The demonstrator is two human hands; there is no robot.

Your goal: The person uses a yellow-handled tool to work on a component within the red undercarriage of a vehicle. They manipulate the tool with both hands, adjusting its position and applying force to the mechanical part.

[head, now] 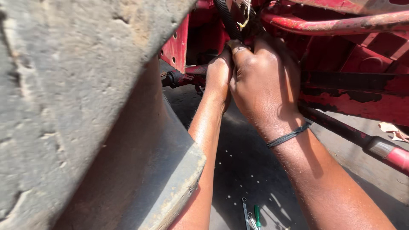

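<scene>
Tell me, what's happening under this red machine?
A person reaches both bare hands into the red metal frame of a machine, beside a big tyre. The left hand and right hand are pressed close together around a black ribbed hose where it runs down into the frame; what the fingers close on is hidden. A thin black band circles the right wrist. A few hand tools, one with a green handle, lie on the ground below.

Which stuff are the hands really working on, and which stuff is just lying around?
In use:
left hand
right hand
black ribbed hose
red machine frame

Lying about:
tools on the ground
scrap of paper
big tyre
</scene>
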